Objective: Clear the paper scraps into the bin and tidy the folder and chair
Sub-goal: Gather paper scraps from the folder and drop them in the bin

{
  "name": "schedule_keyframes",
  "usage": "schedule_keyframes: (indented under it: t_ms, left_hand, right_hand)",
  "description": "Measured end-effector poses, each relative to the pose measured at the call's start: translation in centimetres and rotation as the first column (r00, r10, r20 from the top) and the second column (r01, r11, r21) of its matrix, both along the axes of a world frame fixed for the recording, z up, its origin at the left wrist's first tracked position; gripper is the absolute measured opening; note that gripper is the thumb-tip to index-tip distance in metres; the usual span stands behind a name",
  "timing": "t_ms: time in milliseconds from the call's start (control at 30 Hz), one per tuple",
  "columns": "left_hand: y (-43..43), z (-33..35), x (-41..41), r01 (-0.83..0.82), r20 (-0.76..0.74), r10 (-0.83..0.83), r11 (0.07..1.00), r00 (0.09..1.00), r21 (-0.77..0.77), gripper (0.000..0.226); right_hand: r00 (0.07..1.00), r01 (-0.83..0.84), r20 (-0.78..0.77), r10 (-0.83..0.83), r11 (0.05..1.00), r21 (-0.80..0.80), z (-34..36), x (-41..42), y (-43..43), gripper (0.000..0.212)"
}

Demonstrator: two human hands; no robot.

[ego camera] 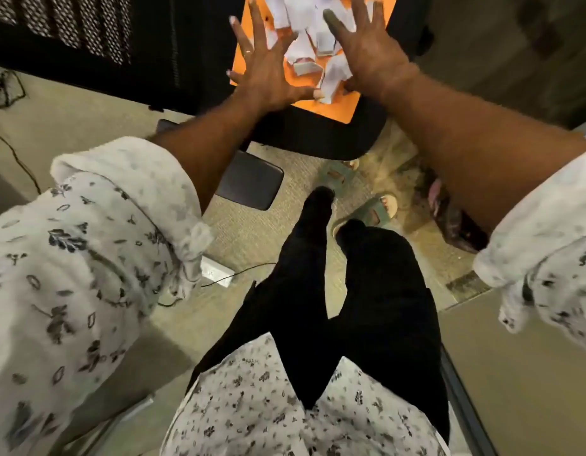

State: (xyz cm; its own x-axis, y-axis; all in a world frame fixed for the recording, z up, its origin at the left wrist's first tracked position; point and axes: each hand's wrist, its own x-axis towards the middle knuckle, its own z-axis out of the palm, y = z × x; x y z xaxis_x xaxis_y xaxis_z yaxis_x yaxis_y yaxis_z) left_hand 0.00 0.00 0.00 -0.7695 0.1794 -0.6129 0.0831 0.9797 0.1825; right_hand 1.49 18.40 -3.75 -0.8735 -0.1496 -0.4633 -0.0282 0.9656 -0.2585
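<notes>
An orange folder (337,105) lies on the black seat of a chair (318,139) at the top middle. Several white paper scraps (304,44) are heaped on the folder. My left hand (268,70) hovers over the folder's left side, fingers spread wide, holding nothing. My right hand (370,51) is spread the same way on the right side of the heap, its thumb near the lowest scrap (331,83). The scraps lie between the two hands. No bin can be made out.
A dark mesh panel (87,31) stands at the upper left. On the carpet lie a dark flat pad (252,182), two green sandals (367,209), a white power strip (216,271) with cables, and a dark bag (449,218) at right. My legs stand below.
</notes>
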Motion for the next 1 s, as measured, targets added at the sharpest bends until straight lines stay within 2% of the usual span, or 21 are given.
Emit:
schedule_keyframes:
  t_ms: [133,267,367,500,600,833,1000]
  left_hand:
    - [0.6,-2.4,-0.4,-0.036,0.014,0.036,0.999,0.999,0.012,0.101]
    - [0.3,-5.1,-0.5,0.001,-0.007,0.0,0.994,1.0,0.11,0.087]
    - [0.3,-6.5,-0.5,-0.04,-0.03,0.046,0.985,0.999,0.171,0.077]
    - [0.3,-7.6,-0.6,-0.183,-0.076,0.21,0.946,0.975,0.266,0.038]
    - [-0.4,-7.5,0.1,-0.18,-0.193,0.257,0.921,0.947,0.344,0.019]
    - [-1.7,-6.7,0.3,-0.195,-0.232,0.282,0.921,0.931,0.337,0.017]
    - [-3.0,-5.2,-0.2,-0.259,-0.224,0.36,0.888,0.906,0.381,0.019]
  right_hand:
    - [0.998,-0.007,0.064,0.008,1.0,-0.014,-2.1,-0.4,-0.7,0.106]
    - [0.998,-0.036,0.054,0.035,0.999,0.017,-3.4,-0.8,-0.9,0.08]
    - [1.0,-0.021,0.023,0.02,0.999,0.036,-3.6,-1.0,-1.2,0.064]
    - [0.999,-0.008,-0.038,0.01,0.998,0.064,-3.4,-0.9,-1.8,0.045]
    - [0.998,0.002,-0.066,0.001,0.998,0.055,-3.5,-0.5,-2.7,0.04]
    - [0.991,-0.016,-0.13,0.018,1.0,0.014,-3.2,-0.4,-3.1,0.031]
    - [0.982,-0.009,-0.187,0.01,1.0,0.006,-2.0,-1.0,-2.7,0.034]
